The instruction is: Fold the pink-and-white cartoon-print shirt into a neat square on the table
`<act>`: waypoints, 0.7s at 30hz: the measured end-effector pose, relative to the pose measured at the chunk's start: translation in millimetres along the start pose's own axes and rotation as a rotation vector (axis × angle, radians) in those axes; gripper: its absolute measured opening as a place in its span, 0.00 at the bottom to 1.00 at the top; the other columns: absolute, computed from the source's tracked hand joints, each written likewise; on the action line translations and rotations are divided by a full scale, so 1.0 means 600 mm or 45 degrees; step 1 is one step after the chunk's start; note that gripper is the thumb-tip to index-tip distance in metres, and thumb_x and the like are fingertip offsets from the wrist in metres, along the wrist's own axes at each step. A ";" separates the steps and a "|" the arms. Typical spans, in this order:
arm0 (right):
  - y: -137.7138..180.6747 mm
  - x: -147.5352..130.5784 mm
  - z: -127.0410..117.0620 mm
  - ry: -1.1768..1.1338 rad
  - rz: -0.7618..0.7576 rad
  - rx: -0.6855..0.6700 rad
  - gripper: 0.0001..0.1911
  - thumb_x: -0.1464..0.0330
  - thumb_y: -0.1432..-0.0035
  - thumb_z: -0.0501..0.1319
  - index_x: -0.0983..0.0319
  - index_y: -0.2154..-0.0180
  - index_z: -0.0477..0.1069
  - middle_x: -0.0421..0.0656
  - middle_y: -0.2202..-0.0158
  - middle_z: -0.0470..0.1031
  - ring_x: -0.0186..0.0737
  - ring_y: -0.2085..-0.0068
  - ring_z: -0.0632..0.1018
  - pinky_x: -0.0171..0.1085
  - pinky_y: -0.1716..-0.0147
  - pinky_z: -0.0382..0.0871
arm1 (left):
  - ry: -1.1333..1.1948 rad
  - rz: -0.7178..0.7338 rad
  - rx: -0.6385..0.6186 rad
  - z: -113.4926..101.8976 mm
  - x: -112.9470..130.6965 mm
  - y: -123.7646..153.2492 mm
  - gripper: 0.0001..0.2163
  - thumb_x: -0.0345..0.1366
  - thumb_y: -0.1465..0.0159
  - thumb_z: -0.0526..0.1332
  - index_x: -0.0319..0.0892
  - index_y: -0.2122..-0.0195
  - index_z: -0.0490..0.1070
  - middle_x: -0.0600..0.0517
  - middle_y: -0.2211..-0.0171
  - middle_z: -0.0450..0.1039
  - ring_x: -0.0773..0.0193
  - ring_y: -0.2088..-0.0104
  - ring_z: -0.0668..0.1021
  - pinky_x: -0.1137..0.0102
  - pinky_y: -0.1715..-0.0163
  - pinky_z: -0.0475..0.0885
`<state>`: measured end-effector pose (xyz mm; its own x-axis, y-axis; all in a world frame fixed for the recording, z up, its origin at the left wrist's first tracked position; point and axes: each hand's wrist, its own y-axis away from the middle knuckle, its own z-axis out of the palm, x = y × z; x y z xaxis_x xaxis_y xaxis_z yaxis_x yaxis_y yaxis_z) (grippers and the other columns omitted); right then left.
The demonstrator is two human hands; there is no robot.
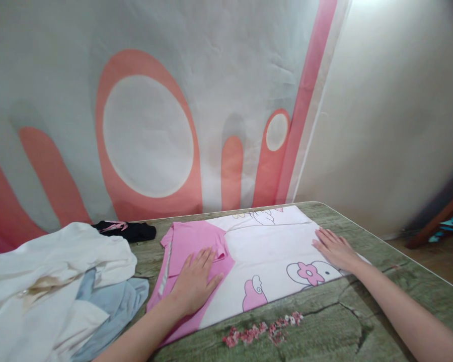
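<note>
**Two flat hands on a pink and white shirt**

The shirt lies flat on the table, right under both hands. Its long way runs sideways, from the left hand to the right hand, with the right end a bit farther away. The pink end is under the left hand. The white end is under the right hand, which rests across its edge. So each hand is nearest to its own end, and the plain white middle lies between them.

Both hands are open and flat, palms down. The left thumb sticks out from its fingers. The right fingers point in toward the left hand. Neither hand seems to pinch or hold any cloth; they just touch the top of it.

To the left of the left hand is a heap of white cloth with blue-gray cloth beneath it. A black cloth is behind that heap. Small pink flowers show on the near side of the shirt, between the two arms.
</note>
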<state>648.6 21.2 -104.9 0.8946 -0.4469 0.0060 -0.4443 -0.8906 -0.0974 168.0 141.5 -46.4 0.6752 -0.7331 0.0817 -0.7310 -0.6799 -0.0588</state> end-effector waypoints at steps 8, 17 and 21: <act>-0.003 0.070 0.009 -0.034 0.410 0.102 0.38 0.50 0.43 0.37 0.68 0.42 0.56 0.56 0.42 0.58 0.57 0.42 0.61 0.56 0.49 0.54 | 0.009 -0.002 0.006 -0.001 -0.001 0.003 0.30 0.53 0.35 0.39 0.41 0.38 0.49 0.47 0.37 0.44 0.56 0.38 0.49 0.55 0.40 0.44; 0.001 0.097 -0.007 -0.156 0.610 0.267 0.28 0.55 0.44 0.41 0.62 0.55 0.71 0.56 0.55 0.72 0.57 0.58 0.73 0.50 0.63 0.65 | 0.201 0.114 -0.042 -0.079 0.038 0.037 0.22 0.48 0.36 0.45 0.52 0.43 0.60 0.52 0.45 0.64 0.56 0.47 0.67 0.59 0.46 0.60; 0.003 0.111 -0.003 -0.253 0.712 0.178 0.30 0.52 0.46 0.42 0.61 0.56 0.73 0.59 0.59 0.74 0.61 0.63 0.75 0.50 0.68 0.65 | 0.431 0.614 -0.150 -0.080 0.078 0.072 0.20 0.51 0.37 0.44 0.67 0.43 0.53 0.59 0.52 0.71 0.61 0.55 0.73 0.64 0.55 0.69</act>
<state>707.3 -10.4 -102.9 0.5257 -0.8073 -0.2680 -0.8507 -0.5001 -0.1622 163.2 78.7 2.7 0.2097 -0.8981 0.3865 -0.9662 -0.2510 -0.0591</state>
